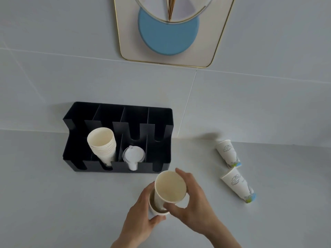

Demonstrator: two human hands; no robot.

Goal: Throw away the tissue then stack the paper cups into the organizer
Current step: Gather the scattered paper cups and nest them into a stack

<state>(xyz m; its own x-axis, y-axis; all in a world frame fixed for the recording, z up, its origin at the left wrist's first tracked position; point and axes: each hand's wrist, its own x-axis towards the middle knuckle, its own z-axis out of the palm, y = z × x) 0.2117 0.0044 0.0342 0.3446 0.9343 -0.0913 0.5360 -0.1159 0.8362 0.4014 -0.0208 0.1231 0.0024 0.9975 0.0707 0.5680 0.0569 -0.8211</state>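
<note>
Hands: left hand (141, 210) wraps the lower cup (156, 211); right hand (192, 199) pinches the upper cup (169, 187) by its rim, thumb in front and fingers behind.
Held cups: plain, smooth, tapered paper with rolled rims; the upper one sits partway inside the lower, tilted, its cream inside facing the camera. They are held above the counter (53, 203), just in front of the organizer's right end.
Organizer: black, matte, boxy organizer (161, 115) with four slots split by thin dividers and U-shaped notches in the front and middle walls; it backs against the wall.
Stack: nested cups (102, 144) lean in the second slot from the left, rims ribbed one over another.
Lids: clear round plastic lids (133, 154) fill the third slot, with white lids beneath.
Free slots: the far left and far right slots show only black.
Loose cups: two printed cups (228, 153) (239, 184) lie on their sides to the right, well apart from the hands, bases touching or nearly so.
Wall: pale tiles with thin seams; a gold-edged frame (222, 33) with a blue disc (168, 36) hangs above.
Room: the counter is bare and smooth to the left and right front.
</note>
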